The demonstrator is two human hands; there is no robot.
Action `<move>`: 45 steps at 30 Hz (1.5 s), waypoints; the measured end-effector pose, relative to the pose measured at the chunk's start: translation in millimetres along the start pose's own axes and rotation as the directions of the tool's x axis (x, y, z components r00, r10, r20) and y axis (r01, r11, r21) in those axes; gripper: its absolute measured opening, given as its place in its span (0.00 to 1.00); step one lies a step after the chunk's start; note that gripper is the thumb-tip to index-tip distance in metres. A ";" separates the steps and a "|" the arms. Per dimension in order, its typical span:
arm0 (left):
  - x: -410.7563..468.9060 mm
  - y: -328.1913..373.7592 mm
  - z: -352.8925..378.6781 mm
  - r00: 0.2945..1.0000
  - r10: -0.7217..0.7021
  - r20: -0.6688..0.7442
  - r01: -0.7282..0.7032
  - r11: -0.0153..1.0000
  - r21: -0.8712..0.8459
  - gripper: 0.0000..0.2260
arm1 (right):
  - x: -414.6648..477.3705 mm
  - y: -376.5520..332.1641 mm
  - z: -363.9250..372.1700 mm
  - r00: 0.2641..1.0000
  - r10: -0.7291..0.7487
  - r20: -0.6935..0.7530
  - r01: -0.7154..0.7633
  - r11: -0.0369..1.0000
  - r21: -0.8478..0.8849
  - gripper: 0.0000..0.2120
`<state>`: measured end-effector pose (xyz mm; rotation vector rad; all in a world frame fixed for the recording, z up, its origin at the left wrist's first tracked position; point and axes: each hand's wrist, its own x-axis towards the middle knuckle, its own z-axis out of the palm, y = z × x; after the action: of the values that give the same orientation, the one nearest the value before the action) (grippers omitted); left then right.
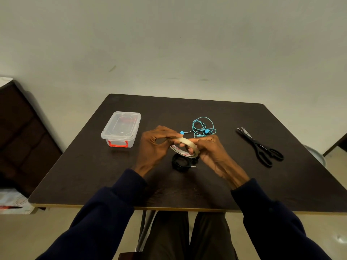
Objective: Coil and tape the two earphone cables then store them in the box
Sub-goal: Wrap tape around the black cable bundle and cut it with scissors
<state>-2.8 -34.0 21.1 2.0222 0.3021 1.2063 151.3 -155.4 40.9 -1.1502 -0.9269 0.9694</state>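
lying beside right hand (210, 152): black cable (179, 163)

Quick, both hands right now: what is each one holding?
Left hand: fingers curled, pinching the beige roll of adhesive tape at its left side.
Right hand: holding the same roll from the right.
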 end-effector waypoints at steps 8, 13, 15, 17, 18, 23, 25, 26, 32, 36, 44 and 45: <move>-5.0 4.9 4.3 0.994 -0.093 0.053 0.096 0.994 -0.058 0.18 | 1.8 4.5 -2.7 0.993 -0.066 -0.093 0.045 0.976 -0.212 0.15; -9.3 2.3 3.0 0.988 -0.132 0.079 0.137 0.989 -0.062 0.11 | 0.9 0.2 -8.9 1.000 -0.003 -0.027 -0.004 0.969 -0.249 0.10; -6.1 4.3 2.1 0.990 -0.105 0.098 0.108 0.994 -0.029 0.11 | 0.3 -3.9 -11.3 1.000 0.023 -0.008 -0.024 0.949 -0.315 0.09; -0.9 6.5 -0.2 0.990 -0.065 0.125 0.066 0.998 -0.005 0.11 | 0.6 -7.5 -11.7 0.999 0.046 -0.016 -0.049 0.937 -0.345 0.10; 1.4 6.6 -1.2 0.990 -0.051 0.135 0.051 0.999 0.004 0.11 | 0.6 -8.7 -10.8 0.998 0.055 -0.018 -0.058 0.938 -0.342 0.10; -0.6 3.8 3.3 0.995 -0.071 0.069 0.073 0.997 -0.024 0.10 | 0.4 -10.4 -4.6 0.996 0.076 -0.040 -0.081 0.982 -0.169 0.14; -3.7 2.5 4.8 0.992 -0.121 0.029 0.123 0.989 -0.082 0.11 | -1.0 -10.1 -2.8 0.995 0.092 -0.035 -0.095 0.991 -0.091 0.15; -4.7 1.9 5.0 0.990 -0.137 0.015 0.138 0.984 -0.113 0.12 | -1.6 -9.6 -2.2 0.994 0.103 -0.034 -0.105 0.993 -0.061 0.15; -7.4 -3.9 9.6 0.977 -0.203 -0.073 0.176 0.946 -0.270 0.12 | -3.5 -8.5 -2.4 0.990 0.126 -0.063 -0.117 0.985 0.125 0.17; -8.7 -4.1 13.3 0.966 -0.240 -0.098 0.194 0.919 -0.343 0.11 | -3.1 -10.3 -0.7 0.987 0.147 -0.064 -0.136 0.979 0.150 0.13; -10.0 -3.0 15.2 0.957 -0.274 -0.097 0.214 0.890 -0.401 0.10 | -3.5 -5.3 2.4 0.985 0.140 -0.105 -0.123 0.980 0.154 0.13; -10.1 -3.7 15.1 0.958 -0.272 -0.092 0.215 0.891 -0.399 0.10 | -4.0 -4.2 1.7 0.985 0.144 -0.098 -0.128 0.980 0.153 0.14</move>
<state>5.0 -44.2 7.8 1.5105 0.3484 1.1526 149.0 -159.3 45.0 -1.1410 -0.6845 1.0569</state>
